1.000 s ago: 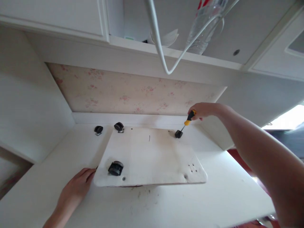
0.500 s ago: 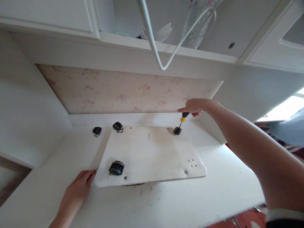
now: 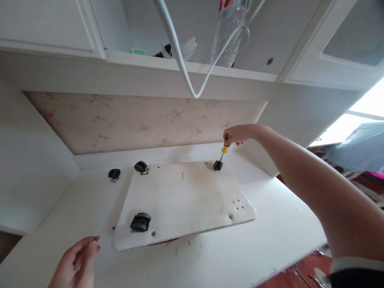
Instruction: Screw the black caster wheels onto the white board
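My right hand (image 3: 238, 134) grips a yellow and black screwdriver (image 3: 225, 149). The blade points down at a black caster (image 3: 218, 165) by the far right corner of a white board (image 3: 183, 200). Below, at the left, my left hand (image 3: 78, 260) hovers apart from the board, thumb and fingertips pressed together; what they hold, if anything, is too small to make out. A small dark piece (image 3: 113, 228) lies beside the board's left edge. On the board's left side sit a near caster (image 3: 141, 222) and a far caster (image 3: 140, 167).
Another caster (image 3: 114, 173) lies on the white surface (image 3: 75, 204) left of the board. Overhead, a white cable (image 3: 183, 68) hangs in front of a shelf holding a plastic bottle (image 3: 229, 34). White panels stand on both sides.
My left hand has drawn back from the board's left edge, toward me and leftward. My right hand keeps the screwdriver at the same caster, its handle now more upright. The view has shifted slightly.
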Tool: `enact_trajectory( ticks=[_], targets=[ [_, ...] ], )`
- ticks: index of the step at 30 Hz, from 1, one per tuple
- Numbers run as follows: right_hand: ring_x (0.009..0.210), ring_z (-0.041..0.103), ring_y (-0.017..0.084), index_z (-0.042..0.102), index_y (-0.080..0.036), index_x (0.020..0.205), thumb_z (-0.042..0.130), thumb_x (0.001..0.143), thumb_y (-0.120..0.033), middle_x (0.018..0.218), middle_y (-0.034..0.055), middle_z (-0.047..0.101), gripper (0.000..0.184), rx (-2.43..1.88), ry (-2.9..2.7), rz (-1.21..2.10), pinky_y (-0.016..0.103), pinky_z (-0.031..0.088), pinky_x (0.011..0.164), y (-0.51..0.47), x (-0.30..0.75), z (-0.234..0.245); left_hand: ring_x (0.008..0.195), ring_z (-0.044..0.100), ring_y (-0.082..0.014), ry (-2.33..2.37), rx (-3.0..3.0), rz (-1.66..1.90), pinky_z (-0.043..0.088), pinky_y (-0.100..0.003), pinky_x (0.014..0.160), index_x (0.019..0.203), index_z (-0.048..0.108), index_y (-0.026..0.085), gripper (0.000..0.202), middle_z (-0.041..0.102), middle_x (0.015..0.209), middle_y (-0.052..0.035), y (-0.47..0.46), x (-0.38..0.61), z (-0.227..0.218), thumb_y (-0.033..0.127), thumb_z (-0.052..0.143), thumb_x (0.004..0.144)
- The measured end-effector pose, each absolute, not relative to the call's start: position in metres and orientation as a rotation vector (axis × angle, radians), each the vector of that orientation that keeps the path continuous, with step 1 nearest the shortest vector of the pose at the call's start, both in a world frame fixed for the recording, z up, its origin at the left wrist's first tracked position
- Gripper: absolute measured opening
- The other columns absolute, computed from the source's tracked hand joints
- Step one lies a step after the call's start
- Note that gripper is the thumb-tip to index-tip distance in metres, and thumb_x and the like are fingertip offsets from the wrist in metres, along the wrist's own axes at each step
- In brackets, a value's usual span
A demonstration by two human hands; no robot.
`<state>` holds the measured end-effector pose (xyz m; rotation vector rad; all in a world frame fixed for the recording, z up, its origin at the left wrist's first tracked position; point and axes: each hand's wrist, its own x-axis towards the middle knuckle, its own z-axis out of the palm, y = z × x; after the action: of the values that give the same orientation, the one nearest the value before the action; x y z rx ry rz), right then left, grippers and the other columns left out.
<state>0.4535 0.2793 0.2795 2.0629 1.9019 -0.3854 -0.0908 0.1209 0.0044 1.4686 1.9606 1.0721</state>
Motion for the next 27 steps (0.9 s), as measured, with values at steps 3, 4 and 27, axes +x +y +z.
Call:
enact_trajectory(
  ticks=[3,4,27],
  targets=[
    [0.072,0.068,0.020,0.067,-0.018,0.112,0.071,0.076,-0.031,0.083,0.0067,0.073,0.039,2.017,1.953,-0.355,0.028,0.046,0.062,0.277,0.460,0.280,0.104,0.067,-0.0276,1.864,1.419,1.267,0.054,-0.038,0.089,0.103,0.059,0.022,0.033,0.071,0.106,-0.0090,0.111,-0.062,0.030,0.050,0.048,0.091],
    [0.072,0.068,0.020,0.068,-0.017,0.111,0.072,0.075,-0.028,0.082,0.0063,0.073,0.038,1.999,1.977,-0.336,0.028,0.046,0.063,0.276,0.461,0.280,0.106,0.066,-0.0279,1.863,1.430,1.292,0.052,-0.040,0.093,0.102,0.059,0.022,0.033,0.071,0.106,-0.0090,0.112,-0.051,0.037,0.051,0.046,0.091],
    [0.060,0.067,0.020,0.077,-0.020,0.090,0.070,0.078,-0.042,0.069,0.0053,0.074,0.026,1.975,1.992,-0.198,0.031,0.046,0.059,0.291,0.462,0.276,0.098,0.067,-0.0310,2.115,1.454,0.950,0.050,-0.039,0.078,0.103,0.055,0.025,0.031,0.072,0.109,-0.0092,0.150,-0.008,0.038,0.048,0.037,0.093]
  ],
)
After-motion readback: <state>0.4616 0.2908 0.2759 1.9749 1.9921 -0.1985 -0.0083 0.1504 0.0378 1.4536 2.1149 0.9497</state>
